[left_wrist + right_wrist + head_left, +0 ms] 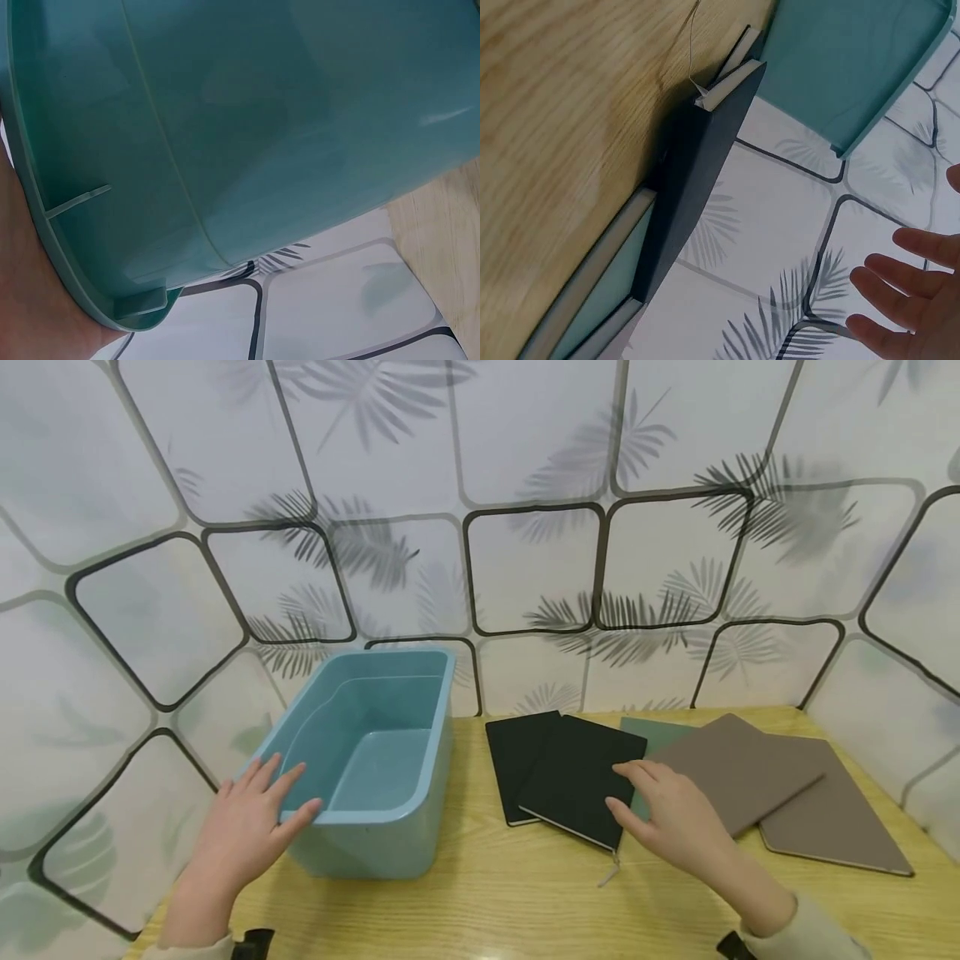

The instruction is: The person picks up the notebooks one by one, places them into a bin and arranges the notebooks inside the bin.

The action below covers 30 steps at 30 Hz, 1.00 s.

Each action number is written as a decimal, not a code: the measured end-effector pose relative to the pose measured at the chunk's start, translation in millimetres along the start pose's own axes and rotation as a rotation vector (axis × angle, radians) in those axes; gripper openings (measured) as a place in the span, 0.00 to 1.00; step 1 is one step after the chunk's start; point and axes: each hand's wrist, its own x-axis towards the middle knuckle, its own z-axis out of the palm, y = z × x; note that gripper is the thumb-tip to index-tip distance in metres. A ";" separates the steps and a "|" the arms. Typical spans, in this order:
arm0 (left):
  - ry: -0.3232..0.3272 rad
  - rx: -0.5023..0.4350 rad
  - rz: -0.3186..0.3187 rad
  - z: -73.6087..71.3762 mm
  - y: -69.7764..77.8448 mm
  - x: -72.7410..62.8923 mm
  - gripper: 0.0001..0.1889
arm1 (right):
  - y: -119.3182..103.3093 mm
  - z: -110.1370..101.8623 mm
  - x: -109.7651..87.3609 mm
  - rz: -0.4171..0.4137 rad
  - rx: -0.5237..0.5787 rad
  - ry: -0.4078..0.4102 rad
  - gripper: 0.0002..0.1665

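Observation:
My left hand rests at the near left corner of a light blue plastic bin, fingers spread over its rim. The left wrist view shows that hand against the rim, with the bin's outer wall filling most of the picture. My right hand is over the right side of a black notebook, its fingers loosely bent. In the right wrist view the right hand holds nothing and is apart from the notebooks. A second black notebook lies partly beneath the first.
A green notebook shows behind the black pair. Two brown notebooks overlap at the right. A thin ribbon trails from the front black notebook onto the wooden table. Patterned wall covering encloses the table's back and sides.

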 end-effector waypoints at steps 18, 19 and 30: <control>0.007 -0.008 -0.003 2.4 -1.9 -0.2 0.35 | 10.4 7.5 5.0 -0.032 -0.084 -0.053 0.24; 0.006 -0.007 -0.003 2.2 -1.8 -0.3 0.36 | 10.7 8.1 4.5 -0.029 -0.085 -0.058 0.24; 0.006 -0.013 -0.005 1.7 -0.2 -1.0 0.35 | 15.2 14.8 -3.6 0.018 -0.072 -0.110 0.23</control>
